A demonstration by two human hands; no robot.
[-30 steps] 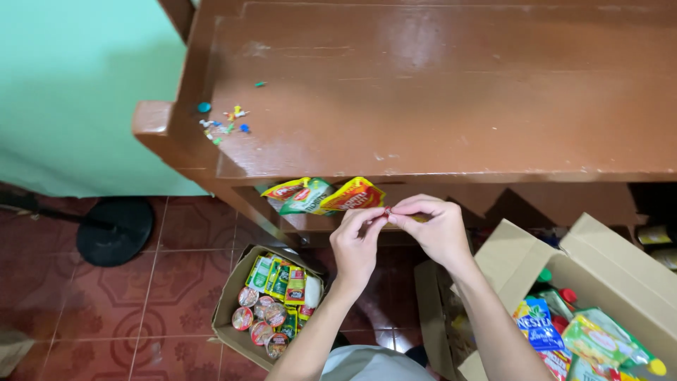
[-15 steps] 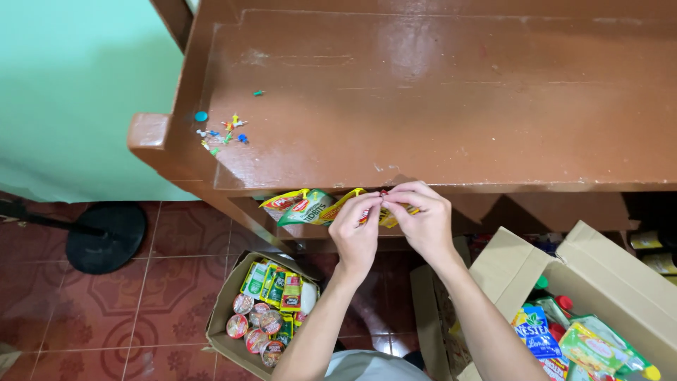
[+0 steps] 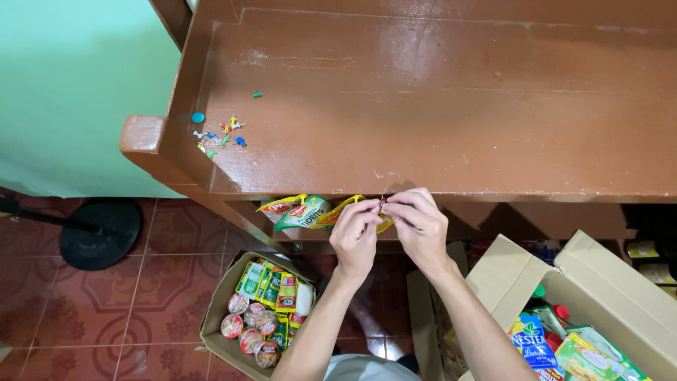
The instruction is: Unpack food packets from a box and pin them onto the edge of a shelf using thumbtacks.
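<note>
Both my hands meet at the front edge of a brown wooden counter (image 3: 437,106). My left hand (image 3: 355,236) and my right hand (image 3: 417,229) pinch the top of a strip of snack packets (image 3: 303,210), green, red and yellow, that hangs to the left just below the counter's edge. A small dark fastener shows between my fingertips; I cannot tell what it is.
Several coloured push pins (image 3: 220,134) and a blue cap (image 3: 198,117) lie on the counter's left end. On the red tiled floor stand an open cardboard box (image 3: 215,317) with cup noodles and sachets, and another box (image 3: 620,296) with drink packets. A black round stand base (image 3: 99,233) sits at left.
My hands and the packet strip have risen from below the counter to its front edge. The camera has shifted a little forward.
</note>
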